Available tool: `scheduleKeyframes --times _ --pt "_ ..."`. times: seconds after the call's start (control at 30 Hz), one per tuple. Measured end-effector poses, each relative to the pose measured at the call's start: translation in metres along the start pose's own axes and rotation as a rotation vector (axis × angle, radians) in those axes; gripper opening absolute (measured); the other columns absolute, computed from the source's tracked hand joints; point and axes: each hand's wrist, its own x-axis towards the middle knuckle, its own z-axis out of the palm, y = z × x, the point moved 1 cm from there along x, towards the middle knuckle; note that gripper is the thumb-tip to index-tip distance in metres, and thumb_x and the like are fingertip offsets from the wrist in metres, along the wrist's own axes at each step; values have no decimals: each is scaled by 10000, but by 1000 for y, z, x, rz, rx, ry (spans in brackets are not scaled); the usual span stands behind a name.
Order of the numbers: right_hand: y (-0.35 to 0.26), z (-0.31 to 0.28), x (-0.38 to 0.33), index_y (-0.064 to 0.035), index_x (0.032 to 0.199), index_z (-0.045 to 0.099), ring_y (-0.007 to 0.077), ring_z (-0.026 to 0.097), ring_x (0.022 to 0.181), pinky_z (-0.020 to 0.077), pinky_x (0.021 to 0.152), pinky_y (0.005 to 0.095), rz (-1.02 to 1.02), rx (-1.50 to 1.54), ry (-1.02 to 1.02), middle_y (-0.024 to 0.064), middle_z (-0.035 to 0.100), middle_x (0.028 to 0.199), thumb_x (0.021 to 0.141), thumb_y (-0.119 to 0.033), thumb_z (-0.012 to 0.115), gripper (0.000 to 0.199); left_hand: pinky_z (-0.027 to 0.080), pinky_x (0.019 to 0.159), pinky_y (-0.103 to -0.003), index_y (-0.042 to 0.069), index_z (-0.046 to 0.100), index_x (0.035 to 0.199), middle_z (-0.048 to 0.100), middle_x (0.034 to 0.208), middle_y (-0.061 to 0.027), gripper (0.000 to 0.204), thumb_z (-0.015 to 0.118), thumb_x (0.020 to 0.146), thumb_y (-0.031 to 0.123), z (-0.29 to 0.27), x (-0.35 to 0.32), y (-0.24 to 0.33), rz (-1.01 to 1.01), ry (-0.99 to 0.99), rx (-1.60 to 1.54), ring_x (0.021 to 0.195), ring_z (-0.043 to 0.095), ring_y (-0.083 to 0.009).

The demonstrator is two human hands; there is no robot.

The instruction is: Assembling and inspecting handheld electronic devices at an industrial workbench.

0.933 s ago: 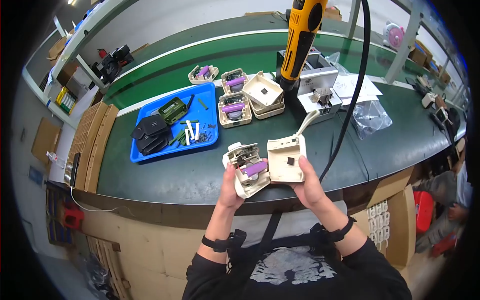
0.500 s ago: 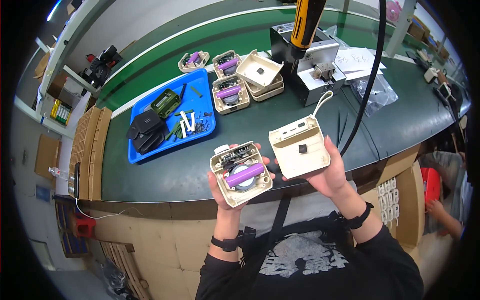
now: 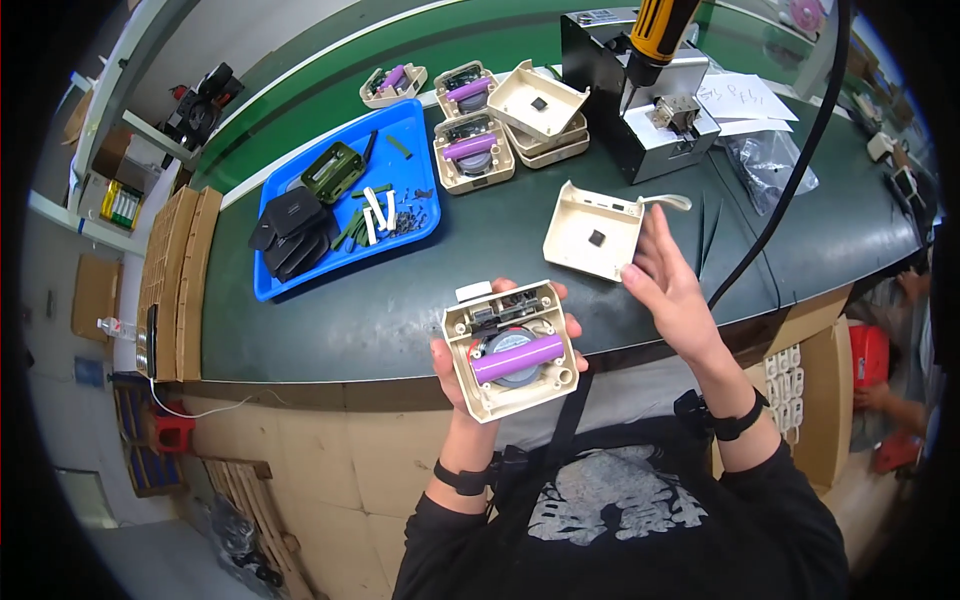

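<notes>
In my left hand [image 3: 452, 374] rests a cream plastic housing half [image 3: 478, 404], open side up. Inside it are a purple cylindrical battery [image 3: 518, 358], a round speaker-like disc and a circuit board along the top edge. My fingers wrap round its sides from below. To the right, the matching cream cover [image 3: 582, 256] lies on the bench with its inside up; a small dark square sits in it and a white strap loop [image 3: 668, 202] sticks out at its corner. My right hand [image 3: 672, 285] is beside its right edge, fingers stretched and apart, thumb at the corner.
A blue tray [image 3: 436, 205] holds black covers, a green case and small strips. Behind it stand several housings with purple batteries [image 3: 470, 148] and stacked cream shells [image 3: 540, 105]. A screw feeder box [image 3: 668, 140] stands beneath a hanging yellow-black electric screwdriver [image 3: 660, 30]; its black cable [image 3: 800, 190] arcs down right.
The cover has left my right hand and now lies farther up on the bench. My right hand has opened. The housing in my left hand has shifted right.
</notes>
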Motion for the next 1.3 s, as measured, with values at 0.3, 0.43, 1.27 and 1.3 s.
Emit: scheduleKeyframes --times 0.3,0.43,1.27,1.3 --pt "-45 15 -43 26 1151 612 366 578 1121 473 934 414 -566 -408 -81 208 569 1262 800 -165 700 409 482 826 -642 204 430 1366 315 1380 -229 796 675 758 656 14 -18 -17 -95 46 -141 1145 454 -451" --pt "-43 9 -50 25 1081 642 328 622 1011 498 861 404 -618 -326 -95 182 636 1142 791 -145 714 344 536 823 -611 153 428 1287 366 1271 -260 833 724 701 666 30 -19 -30 -106 124 -178 1082 529 -456" --pt "-50 -6 -71 -15 998 657 216 606 737 487 662 301 -603 -270 -53 110 635 987 674 -79 809 364 589 661 -599 142 455 1205 449 1182 -261 794 689 696 703 55 -32 -57 -241 280 6 878 604 -485" --pt "-49 -8 -71 -15 998 657 216 606 737 487 662 301 -604 -269 -55 110 635 987 674 -79 809 364 589 661 -599 142 455 1205 449 1182 -261 794 689 696 703 55 -32 -58 -239 282 7 878 604 -485"
